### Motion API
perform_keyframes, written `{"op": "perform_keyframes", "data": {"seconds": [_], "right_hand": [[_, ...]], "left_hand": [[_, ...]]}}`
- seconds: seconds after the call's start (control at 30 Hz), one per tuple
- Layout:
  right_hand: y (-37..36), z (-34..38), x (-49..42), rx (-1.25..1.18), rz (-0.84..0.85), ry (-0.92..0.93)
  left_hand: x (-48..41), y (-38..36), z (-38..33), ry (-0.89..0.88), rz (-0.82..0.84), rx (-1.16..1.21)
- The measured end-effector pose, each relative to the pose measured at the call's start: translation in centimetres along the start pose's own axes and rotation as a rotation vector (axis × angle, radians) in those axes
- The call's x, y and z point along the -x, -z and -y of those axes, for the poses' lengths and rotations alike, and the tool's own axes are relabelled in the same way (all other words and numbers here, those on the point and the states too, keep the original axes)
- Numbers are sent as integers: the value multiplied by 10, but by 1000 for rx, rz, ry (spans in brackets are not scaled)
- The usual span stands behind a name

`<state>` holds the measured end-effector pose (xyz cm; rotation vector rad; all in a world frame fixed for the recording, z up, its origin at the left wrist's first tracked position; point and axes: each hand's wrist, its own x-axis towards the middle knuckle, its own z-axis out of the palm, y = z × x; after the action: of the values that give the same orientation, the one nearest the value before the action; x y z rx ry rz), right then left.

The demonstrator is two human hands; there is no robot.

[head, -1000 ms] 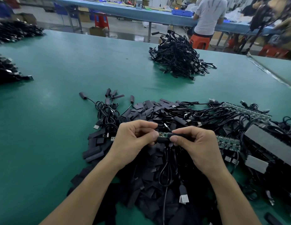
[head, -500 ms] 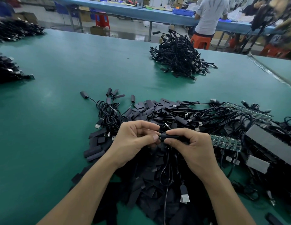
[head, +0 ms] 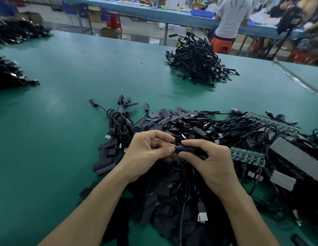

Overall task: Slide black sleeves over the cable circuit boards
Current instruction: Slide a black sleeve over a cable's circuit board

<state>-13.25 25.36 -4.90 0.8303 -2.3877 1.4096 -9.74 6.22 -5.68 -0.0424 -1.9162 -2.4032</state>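
Observation:
A black sleeve (head: 185, 149) is held level between both hands above a heap of loose black sleeves (head: 165, 192). My right hand (head: 210, 162) pinches the sleeve between thumb and forefinger. My left hand (head: 149, 153) grips its left end with thumb and curled fingers. The circuit board is hidden inside the sleeve. The cable (head: 183, 185) hangs down in a loop, and its USB plug (head: 202, 214) lies on the heap.
Green circuit board strips (head: 247, 155) with attached cables lie to the right. A pile of sleeved cables (head: 199, 63) sits further back on the green table (head: 66, 121). More black piles (head: 9, 75) lie at the far left. A person sits at the blue bench behind.
The bare green board seen between my thumbs a second ago is now covered: the sleeve has slid left over it, and my hands have drawn closer together.

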Motion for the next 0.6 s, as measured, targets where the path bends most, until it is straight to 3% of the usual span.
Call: {"op": "perform_keyframes", "data": {"seconds": [0.23,0.6], "right_hand": [[-9,4,0,-44,-224,-142],[-11,1,0,-90,-28,-225]], "left_hand": [[-2,-7,5,-19,-147,-19],[-5,-10,8,-19,-210,-77]]}}
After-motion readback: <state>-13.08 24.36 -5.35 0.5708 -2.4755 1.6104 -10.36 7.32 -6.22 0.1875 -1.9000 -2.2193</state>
